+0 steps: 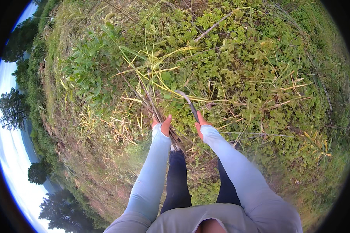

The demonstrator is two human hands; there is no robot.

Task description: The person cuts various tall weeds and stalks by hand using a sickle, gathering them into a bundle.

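Note:
My left hand (pixel 163 125) is closed around a bundle of dry plant stalks (pixel 152 106). The stalks slant up and to the left, and their lower ends stick out below the hand near my leg. In my right hand (pixel 201 125) is a sickle (pixel 191 107), gripped by its dark handle. Its curved blade (pixel 182 93) bends up to the left, towards the stalks, with a gap between them. Long yellow-green grass blades (pixel 163 84) cross behind and around the blade tip. Part of the handle is hidden in my right hand.
Low leafy plants (pixel 239 67) cover the ground ahead and to the right. A leafy green shrub (pixel 90 70) grows at the left, above cut straw-coloured stubble (pixel 122 123). A bare stick (pixel 214 27) lies farther ahead. My dark-trousered legs (pixel 178 177) stand among the plants; trees (pixel 13 107) line the far left.

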